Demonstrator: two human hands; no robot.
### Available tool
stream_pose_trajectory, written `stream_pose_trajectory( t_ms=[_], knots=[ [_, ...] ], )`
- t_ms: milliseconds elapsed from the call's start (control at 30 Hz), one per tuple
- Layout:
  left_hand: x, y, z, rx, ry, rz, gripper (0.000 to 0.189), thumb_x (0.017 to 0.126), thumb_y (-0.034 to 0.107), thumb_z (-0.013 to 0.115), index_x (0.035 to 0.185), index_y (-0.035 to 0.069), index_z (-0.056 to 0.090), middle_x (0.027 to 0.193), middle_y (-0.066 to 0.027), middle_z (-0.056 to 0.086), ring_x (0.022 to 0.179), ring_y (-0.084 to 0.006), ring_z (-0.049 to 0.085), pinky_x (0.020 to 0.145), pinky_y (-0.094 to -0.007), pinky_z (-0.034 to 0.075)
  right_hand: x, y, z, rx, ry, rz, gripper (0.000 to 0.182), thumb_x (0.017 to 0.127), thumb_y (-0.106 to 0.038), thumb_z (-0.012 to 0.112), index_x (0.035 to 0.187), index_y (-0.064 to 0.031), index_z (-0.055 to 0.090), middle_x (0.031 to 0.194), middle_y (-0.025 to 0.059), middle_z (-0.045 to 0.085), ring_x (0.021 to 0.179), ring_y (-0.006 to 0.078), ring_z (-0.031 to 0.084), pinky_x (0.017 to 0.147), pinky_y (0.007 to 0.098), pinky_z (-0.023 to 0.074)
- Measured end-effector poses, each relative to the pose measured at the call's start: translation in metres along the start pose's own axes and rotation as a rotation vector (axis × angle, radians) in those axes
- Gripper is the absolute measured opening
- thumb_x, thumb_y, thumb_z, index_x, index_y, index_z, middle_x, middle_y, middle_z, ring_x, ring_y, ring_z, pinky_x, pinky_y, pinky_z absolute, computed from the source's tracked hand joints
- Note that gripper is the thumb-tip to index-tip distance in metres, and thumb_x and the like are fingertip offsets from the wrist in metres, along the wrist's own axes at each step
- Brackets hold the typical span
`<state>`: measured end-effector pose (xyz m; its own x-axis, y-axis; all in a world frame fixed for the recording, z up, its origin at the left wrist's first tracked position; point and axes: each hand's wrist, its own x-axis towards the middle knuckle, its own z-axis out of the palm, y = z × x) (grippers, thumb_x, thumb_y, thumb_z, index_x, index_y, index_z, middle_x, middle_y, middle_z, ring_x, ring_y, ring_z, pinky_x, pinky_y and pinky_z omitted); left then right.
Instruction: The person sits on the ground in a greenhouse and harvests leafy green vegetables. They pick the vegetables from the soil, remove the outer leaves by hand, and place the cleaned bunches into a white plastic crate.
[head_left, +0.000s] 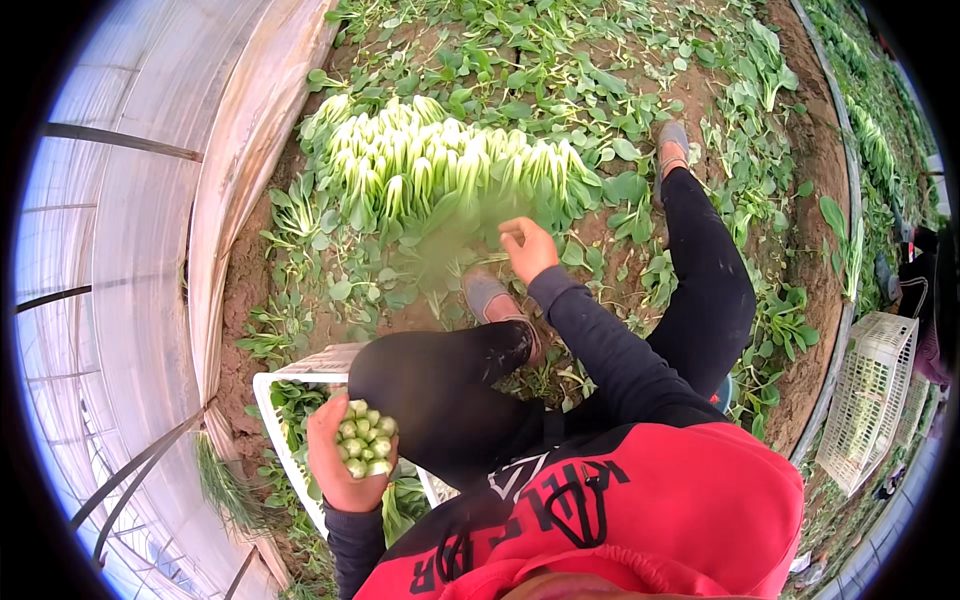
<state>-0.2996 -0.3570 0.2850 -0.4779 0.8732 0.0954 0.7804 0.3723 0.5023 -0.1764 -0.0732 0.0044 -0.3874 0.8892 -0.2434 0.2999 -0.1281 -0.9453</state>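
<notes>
My left hand (334, 457) is closed around a bunch of bok choy (367, 439), its pale cut stem ends facing up. That bunch is over a white plastic crate (289, 450) beside my left leg, with leafy greens inside. My right hand (531, 247), loosely curled with nothing visible in it, hovers by the near edge of a pile of bok choy (450, 154). The pile lies in packed rows on the ground, pale stem ends up and leaves toward me. A blurred patch hides part of the leaves left of my right hand.
Loose leaves (555, 60) litter the soil around the pile. Plastic greenhouse sheeting (150, 225) runs along the left. A grey pipe (844, 150) borders the bed at right; beyond it stands another white crate (866, 405), near a partly visible person (919, 292). A blue container (724, 394) shows behind my right leg.
</notes>
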Motion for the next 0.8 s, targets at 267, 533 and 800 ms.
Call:
stream_pose_trajectory(
  t_ms=[267,533,800],
  knots=[
    [-0.004,0.0,0.027,-0.017,0.138,-0.07,0.08,0.071,0.005,0.077,0.141,0.007,0.04,0.133,-0.0243,0.053,0.118,-0.0368,0.054,0.105,-0.0484,0.042,0.162,0.05,0.008,-0.338,0.306,-0.017,0.032,0.085,-0.015,0.077,0.112,-0.0055,0.064,0.096,0.0106,0.062,0.092,0.029,0.063,0.085,0.0419,0.0513],
    [-0.006,-0.006,0.029,-0.005,0.125,-0.076,0.082,0.071,0.009,0.079,0.142,0.009,0.037,0.131,-0.0249,0.052,0.116,-0.0377,0.055,0.101,-0.0486,0.044,0.147,0.052,-0.011,0.558,0.312,0.221,0.036,0.084,-0.016,0.081,0.106,-0.0046,0.055,0.109,0.0138,0.068,0.104,0.0219,0.065,0.095,0.0431,0.0508],
    [-0.002,-0.008,0.029,-0.064,0.124,-0.056,0.081,0.073,0.007,0.078,0.143,0.006,0.037,0.139,-0.0251,0.048,0.123,-0.0373,0.053,0.107,-0.0485,0.042,0.17,0.074,-0.049,-0.156,0.418,-0.086,0.034,0.078,-0.022,0.083,0.103,-0.0062,0.067,0.104,0.017,0.068,0.098,0.0344,0.064,0.09,0.0412,0.0494]
  ],
)
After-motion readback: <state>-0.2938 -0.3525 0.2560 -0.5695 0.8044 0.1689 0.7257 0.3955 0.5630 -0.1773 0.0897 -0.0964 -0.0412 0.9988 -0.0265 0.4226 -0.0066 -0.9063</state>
